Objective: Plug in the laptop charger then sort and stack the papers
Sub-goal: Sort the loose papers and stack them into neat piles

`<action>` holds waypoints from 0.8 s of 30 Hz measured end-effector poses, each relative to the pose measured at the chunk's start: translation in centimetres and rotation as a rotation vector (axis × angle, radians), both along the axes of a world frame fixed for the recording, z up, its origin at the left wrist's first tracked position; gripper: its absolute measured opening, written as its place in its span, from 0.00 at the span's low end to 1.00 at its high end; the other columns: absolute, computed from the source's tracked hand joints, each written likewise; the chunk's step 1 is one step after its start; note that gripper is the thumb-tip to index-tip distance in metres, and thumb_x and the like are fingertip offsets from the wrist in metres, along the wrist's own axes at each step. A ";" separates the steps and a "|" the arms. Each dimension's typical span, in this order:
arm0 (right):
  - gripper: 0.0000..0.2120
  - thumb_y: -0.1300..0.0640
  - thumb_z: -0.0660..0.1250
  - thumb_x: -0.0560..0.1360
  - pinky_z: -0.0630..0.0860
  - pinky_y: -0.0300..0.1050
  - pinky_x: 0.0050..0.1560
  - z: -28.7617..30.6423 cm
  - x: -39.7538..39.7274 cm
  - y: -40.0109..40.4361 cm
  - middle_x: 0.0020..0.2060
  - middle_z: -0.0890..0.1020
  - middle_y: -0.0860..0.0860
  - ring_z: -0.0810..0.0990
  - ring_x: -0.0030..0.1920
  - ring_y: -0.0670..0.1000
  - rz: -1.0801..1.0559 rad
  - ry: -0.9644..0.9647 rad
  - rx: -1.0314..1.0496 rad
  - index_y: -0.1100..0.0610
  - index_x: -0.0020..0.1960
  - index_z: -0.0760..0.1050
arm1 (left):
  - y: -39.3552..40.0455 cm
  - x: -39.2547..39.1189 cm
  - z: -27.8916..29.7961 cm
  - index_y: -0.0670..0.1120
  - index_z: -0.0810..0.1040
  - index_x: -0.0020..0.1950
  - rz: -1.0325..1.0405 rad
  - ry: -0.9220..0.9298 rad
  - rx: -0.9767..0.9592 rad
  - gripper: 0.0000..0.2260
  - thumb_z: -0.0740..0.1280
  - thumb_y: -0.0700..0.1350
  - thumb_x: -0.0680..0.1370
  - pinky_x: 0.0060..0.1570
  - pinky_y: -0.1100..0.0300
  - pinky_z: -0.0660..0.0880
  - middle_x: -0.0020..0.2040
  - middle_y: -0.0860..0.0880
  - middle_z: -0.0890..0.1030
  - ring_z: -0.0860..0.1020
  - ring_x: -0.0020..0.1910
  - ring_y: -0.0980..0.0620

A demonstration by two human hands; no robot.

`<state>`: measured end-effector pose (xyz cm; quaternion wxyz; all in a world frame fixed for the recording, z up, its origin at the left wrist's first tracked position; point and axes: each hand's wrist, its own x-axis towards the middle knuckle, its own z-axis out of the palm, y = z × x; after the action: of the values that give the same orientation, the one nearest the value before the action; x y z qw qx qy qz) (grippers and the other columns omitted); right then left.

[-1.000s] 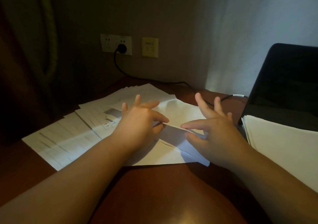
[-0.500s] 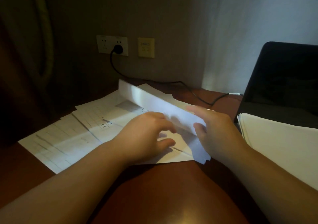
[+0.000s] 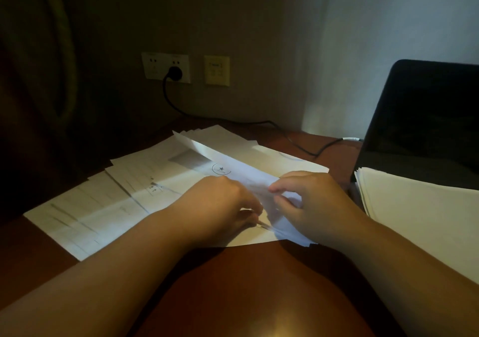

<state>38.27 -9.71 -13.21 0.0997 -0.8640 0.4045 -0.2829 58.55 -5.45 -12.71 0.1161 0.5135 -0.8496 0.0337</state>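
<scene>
Several white printed sheets (image 3: 85,207) lie fanned across the brown desk (image 3: 233,285). My right hand (image 3: 308,202) grips the near edge of one sheet with a star stamp (image 3: 228,165) and holds it lifted at a slant above the spread. My left hand (image 3: 220,202) pinches the lower corner of the papers beside it. A neat stack of sheets (image 3: 420,220) rests on the open black laptop (image 3: 427,119) at the right. The black charger plug (image 3: 174,73) sits in the wall socket, and its cable (image 3: 298,142) runs to the laptop.
A second yellowish wall plate (image 3: 216,70) is next to the socket. A dark curtain (image 3: 39,77) hangs at the left. The desk meets the wall just behind the papers.
My right hand lifted the stamped sheet off the spread and now holds it lower and flatter. My left hand curled down onto the sheets' near corner.
</scene>
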 end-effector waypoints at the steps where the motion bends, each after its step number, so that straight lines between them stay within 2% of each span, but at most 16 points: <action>1: 0.11 0.55 0.69 0.77 0.70 0.27 0.50 0.0 0.1 0.1 0.51 0.83 0.42 0.79 0.49 0.40 0.008 0.007 0.017 0.49 0.58 0.83 | 0.0 0.1 -0.1 0.58 0.82 0.53 -0.015 -0.023 -0.023 0.09 0.63 0.56 0.80 0.42 0.64 0.68 0.49 0.59 0.82 0.78 0.47 0.57; 2: 0.11 0.54 0.68 0.77 0.70 0.27 0.50 0.2 0.1 0.2 0.51 0.83 0.41 0.78 0.50 0.40 0.015 0.023 0.029 0.49 0.58 0.83 | -0.2 0.2 -0.3 0.58 0.82 0.54 -0.025 -0.047 -0.033 0.10 0.61 0.55 0.81 0.44 0.65 0.68 0.50 0.58 0.82 0.78 0.48 0.57; 4: 0.12 0.50 0.68 0.77 0.71 0.29 0.50 0.4 0.2 0.5 0.52 0.82 0.41 0.77 0.50 0.40 0.035 0.078 0.041 0.48 0.59 0.82 | -0.5 0.2 -0.8 0.57 0.80 0.55 -0.017 -0.086 -0.029 0.11 0.58 0.53 0.83 0.43 0.69 0.60 0.52 0.57 0.80 0.76 0.49 0.58; 6: 0.13 0.46 0.68 0.76 0.75 0.34 0.48 0.7 0.2 0.8 0.50 0.82 0.40 0.77 0.49 0.41 0.059 0.133 0.050 0.47 0.58 0.82 | -0.5 0.0 -0.7 0.55 0.80 0.55 -0.024 -0.079 -0.019 0.10 0.59 0.50 0.83 0.43 0.69 0.57 0.52 0.56 0.79 0.73 0.46 0.60; 8: 0.13 0.42 0.66 0.74 0.79 0.42 0.47 0.9 0.1 0.9 0.46 0.82 0.40 0.77 0.47 0.42 0.084 0.169 0.069 0.46 0.53 0.83 | -0.3 -0.5 -0.2 0.53 0.82 0.54 -0.036 -0.066 -0.045 0.09 0.62 0.47 0.81 0.44 0.67 0.62 0.50 0.55 0.80 0.76 0.45 0.58; 10: 0.12 0.43 0.66 0.74 0.80 0.46 0.46 0.8 0.2 0.9 0.43 0.81 0.42 0.77 0.45 0.44 0.086 0.192 0.069 0.47 0.50 0.83 | 0.0 -0.7 0.3 0.54 0.82 0.50 -0.048 -0.035 -0.097 0.06 0.66 0.46 0.79 0.39 0.65 0.68 0.45 0.54 0.81 0.78 0.40 0.55; 12: 0.09 0.47 0.67 0.75 0.80 0.47 0.44 0.8 0.2 0.8 0.41 0.80 0.43 0.77 0.42 0.46 0.079 0.201 0.055 0.48 0.47 0.84 | 0.4 -0.6 0.6 0.55 0.82 0.48 -0.023 0.027 -0.109 0.04 0.69 0.46 0.77 0.36 0.68 0.65 0.42 0.54 0.81 0.77 0.38 0.55; 15: 0.07 0.52 0.67 0.76 0.79 0.47 0.43 0.8 0.1 0.8 0.38 0.79 0.43 0.76 0.41 0.46 0.098 0.186 0.045 0.49 0.45 0.84 | 0.6 -0.5 0.4 0.56 0.83 0.49 0.045 0.082 -0.119 0.04 0.69 0.50 0.78 0.37 0.70 0.62 0.44 0.56 0.81 0.76 0.41 0.55; 19: 0.07 0.56 0.68 0.76 0.78 0.41 0.41 0.6 -0.1 0.2 0.36 0.79 0.42 0.77 0.42 0.43 0.088 0.053 0.093 0.50 0.43 0.85 | 0.5 0.0 0.7 0.57 0.81 0.54 0.101 0.210 -0.129 0.07 0.70 0.53 0.77 0.49 0.63 0.74 0.52 0.57 0.80 0.76 0.50 0.57; 22: 0.09 0.57 0.68 0.76 0.75 0.34 0.38 0.5 -0.2 0.0 0.34 0.80 0.41 0.78 0.43 0.42 0.032 -0.072 0.123 0.51 0.40 0.84 | 0.3 0.2 0.9 0.59 0.75 0.60 0.123 0.199 -0.157 0.17 0.74 0.55 0.73 0.56 0.61 0.71 0.59 0.57 0.73 0.70 0.58 0.57; 24: 0.10 0.58 0.67 0.77 0.75 0.32 0.39 0.7 -0.2 0.1 0.36 0.81 0.43 0.77 0.45 0.40 -0.040 -0.156 0.116 0.52 0.39 0.83 | 0.4 0.2 0.9 0.61 0.70 0.60 0.137 0.155 -0.177 0.23 0.76 0.59 0.69 0.57 0.59 0.69 0.61 0.57 0.69 0.66 0.60 0.55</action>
<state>38.07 -9.60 -12.54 0.1751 -0.8239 0.4281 -0.3276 58.71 -5.07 -11.82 0.2237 0.5592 -0.7946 0.0765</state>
